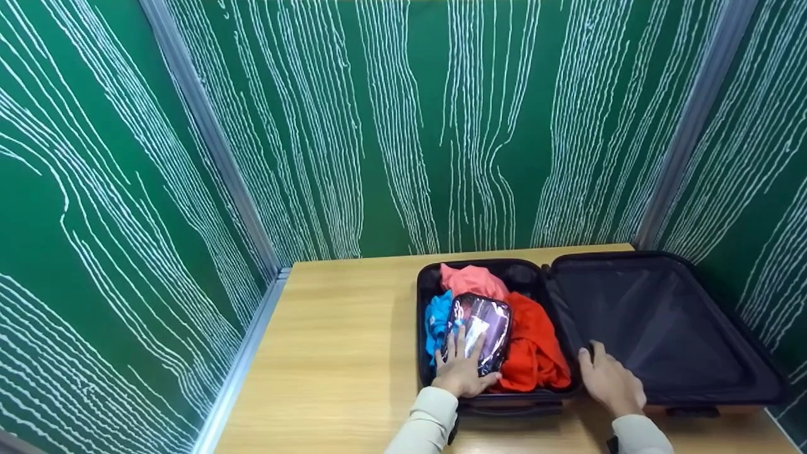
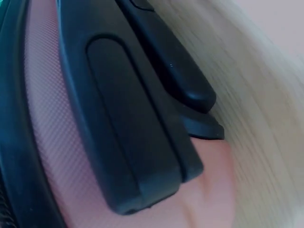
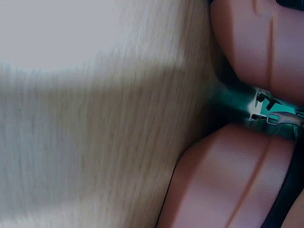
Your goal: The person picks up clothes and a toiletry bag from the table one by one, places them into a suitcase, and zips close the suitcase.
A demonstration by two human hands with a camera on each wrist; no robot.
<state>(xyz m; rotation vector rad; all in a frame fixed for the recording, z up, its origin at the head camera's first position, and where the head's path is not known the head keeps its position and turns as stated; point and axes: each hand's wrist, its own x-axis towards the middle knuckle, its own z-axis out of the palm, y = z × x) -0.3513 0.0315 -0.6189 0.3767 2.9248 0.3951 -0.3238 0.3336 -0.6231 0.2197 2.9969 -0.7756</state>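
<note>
An open suitcase (image 1: 492, 398) lies on the table with clothes in its left half. My left hand (image 1: 463, 372), fingers spread and mostly straight, rests on a clear, dark-edged zip pouch (image 1: 495, 315) on top of the clothes. Around the pouch are a blue garment (image 1: 435, 325), a pink garment (image 1: 473, 280) and a red garment (image 1: 536, 347). My right hand (image 1: 611, 381) grips the suitcase's edge between the two halves, its fingers curled at the inner side of the lid (image 1: 656, 328). A black carry handle (image 2: 123, 114) on the pinkish shell fills the left wrist view.
The wooden table (image 1: 328, 340) extends to the left of the suitcase. Green panels (image 1: 391, 208) with white wavy lines stand behind and at both sides. A zipper pull (image 3: 285, 118) shows between the two shell halves in the right wrist view.
</note>
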